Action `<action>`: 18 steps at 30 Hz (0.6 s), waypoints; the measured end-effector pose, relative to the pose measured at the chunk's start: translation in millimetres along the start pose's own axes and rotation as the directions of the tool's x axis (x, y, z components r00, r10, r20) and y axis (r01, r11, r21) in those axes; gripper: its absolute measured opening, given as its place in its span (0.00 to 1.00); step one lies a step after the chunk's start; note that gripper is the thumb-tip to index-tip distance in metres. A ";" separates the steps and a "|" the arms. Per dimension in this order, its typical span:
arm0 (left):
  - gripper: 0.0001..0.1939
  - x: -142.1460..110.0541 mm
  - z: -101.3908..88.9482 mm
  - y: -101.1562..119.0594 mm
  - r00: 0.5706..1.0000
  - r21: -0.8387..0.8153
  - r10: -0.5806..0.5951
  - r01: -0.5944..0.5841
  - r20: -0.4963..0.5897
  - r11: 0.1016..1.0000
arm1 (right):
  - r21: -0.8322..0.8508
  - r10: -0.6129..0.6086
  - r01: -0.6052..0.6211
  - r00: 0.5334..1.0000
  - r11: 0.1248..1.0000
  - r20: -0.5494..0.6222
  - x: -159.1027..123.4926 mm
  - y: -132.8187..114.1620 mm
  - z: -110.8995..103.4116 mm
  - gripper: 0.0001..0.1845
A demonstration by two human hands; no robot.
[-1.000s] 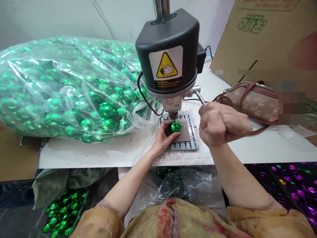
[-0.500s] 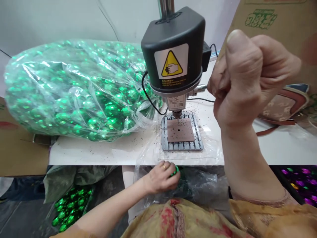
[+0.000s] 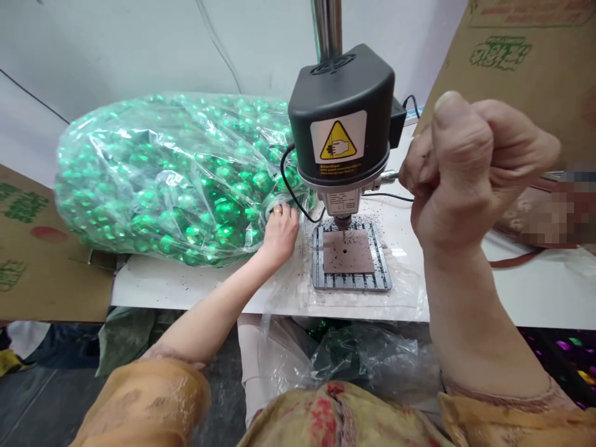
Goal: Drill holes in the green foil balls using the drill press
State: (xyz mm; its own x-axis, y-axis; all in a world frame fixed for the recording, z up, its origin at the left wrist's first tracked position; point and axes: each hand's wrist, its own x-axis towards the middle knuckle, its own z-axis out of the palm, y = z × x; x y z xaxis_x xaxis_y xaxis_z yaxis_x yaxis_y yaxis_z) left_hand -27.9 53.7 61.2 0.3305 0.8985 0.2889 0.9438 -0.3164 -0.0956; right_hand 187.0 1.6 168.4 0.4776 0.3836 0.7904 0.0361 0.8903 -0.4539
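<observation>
A black bench drill press point(image 3: 342, 124) stands on the white table, its bit above a brown square plate point(image 3: 358, 257) with a small dark hole. The plate lies on a grey slotted base point(image 3: 384, 279) sprinkled with dark shavings. My right hand point(image 3: 459, 171) is closed in a fist round the press's feed handle point(image 3: 388, 178), at the machine's right side. At the right end of a clear plastic bag point(image 3: 153, 180) full of shiny green faceted balls, my left hand point(image 3: 282, 233) has its fingers curled at the opening. Whatever lies under those fingers is hidden.
Cardboard boxes stand at the left point(image 3: 46, 248) and back right. Behind my right hand lies a patterned handbag point(image 3: 510, 214) with a brown strap. Crumpled clear plastic point(image 3: 372, 357) hangs below the table's front edge. A black cable point(image 3: 286, 180) loops beside the press.
My left hand took a green ball off the plate, down below the table edge, then moved up to the bag. My right hand rose with the feed handle, and the drill bit lifted.
</observation>
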 end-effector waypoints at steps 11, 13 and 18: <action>0.13 35.6 -16.0 -10.3 0.986 0.209 -0.163 0.152 0.034 0.966 | 0.031 -0.010 0.009 0.999 0.999 0.038 -3.0 -1.6 -2.6 0.24; 0.13 26.6 -17.4 -12.7 0.993 0.147 -0.118 0.113 0.027 0.983 | 0.026 0.008 -0.009 0.999 1.000 0.053 -3.2 -3.3 -3.5 0.23; 0.19 -27.1 -9.1 -3.2 0.985 -0.453 0.036 -0.110 -0.168 0.885 | 0.037 0.004 -0.006 0.999 0.999 0.040 -3.1 -3.2 -2.9 0.23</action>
State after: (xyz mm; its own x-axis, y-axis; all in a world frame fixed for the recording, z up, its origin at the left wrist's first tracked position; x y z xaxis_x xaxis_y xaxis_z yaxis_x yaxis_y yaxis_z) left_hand -39.9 27.6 62.3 0.3589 0.8224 0.4414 0.7963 -0.5165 0.3149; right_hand 187.9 -3.2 166.2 0.4421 0.3969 0.8043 0.0012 0.8965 -0.4431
